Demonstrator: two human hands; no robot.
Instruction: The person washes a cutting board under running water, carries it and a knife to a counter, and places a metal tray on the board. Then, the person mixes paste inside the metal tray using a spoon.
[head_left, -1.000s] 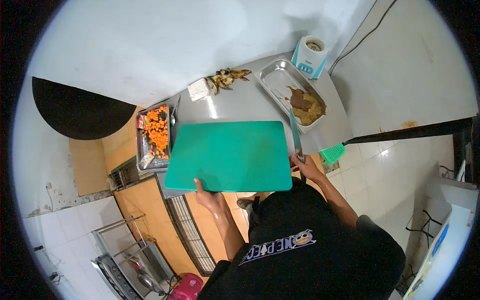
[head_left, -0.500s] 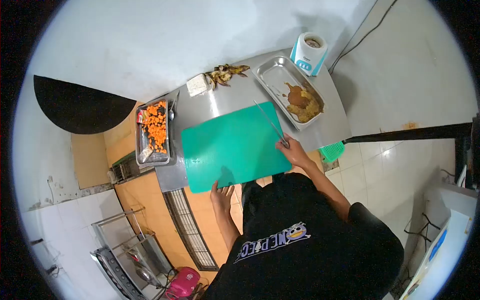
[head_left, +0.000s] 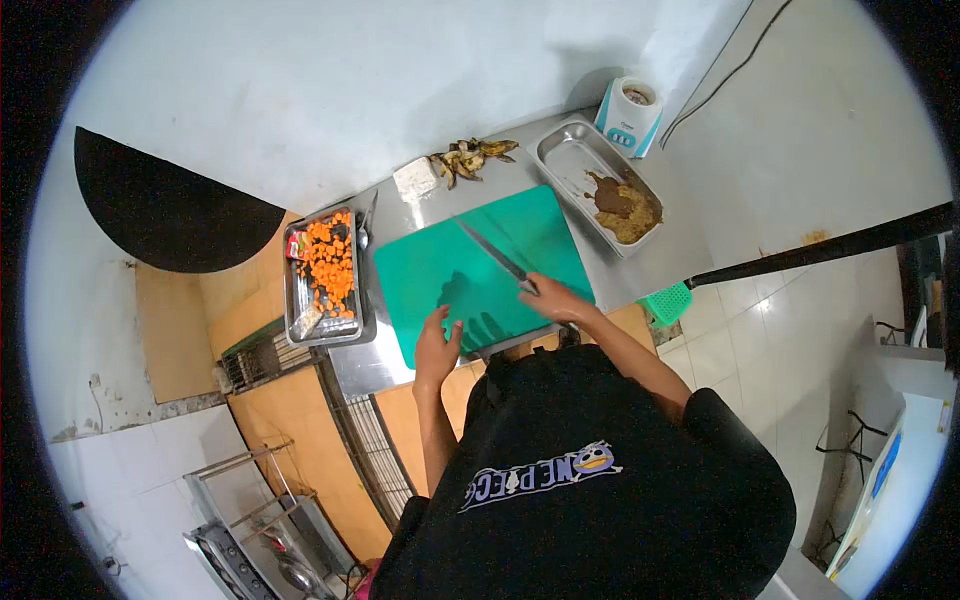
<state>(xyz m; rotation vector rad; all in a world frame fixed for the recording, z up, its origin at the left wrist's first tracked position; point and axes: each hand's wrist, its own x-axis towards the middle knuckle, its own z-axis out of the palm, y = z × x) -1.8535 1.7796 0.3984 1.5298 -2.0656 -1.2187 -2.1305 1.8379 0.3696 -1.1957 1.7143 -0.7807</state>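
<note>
A green cutting board [head_left: 430, 270] lies on the steel table in front of me. My right hand [head_left: 552, 299] is closed around the handle of a kitchen knife [head_left: 495, 252], whose blade points away to the upper left over the board. Over the board's near left part is my left hand [head_left: 437, 345], fingers apart and holding nothing. Its shadow falls on the green surface; whether the fingertips touch it I cannot tell.
Left of the board stands a metal tray [head_left: 290, 318] of cut carrots [head_left: 330, 262]. A white block [head_left: 415, 178] and dark banana peels [head_left: 468, 160] lie behind it. At right are a steel pan [head_left: 575, 150] with brown mash [head_left: 630, 212] and a white-and-blue appliance [head_left: 628, 120].
My left hand has moved up from below the board's near edge to over its surface. My right hand has shifted left with the knife, which now slants more across the board.
</note>
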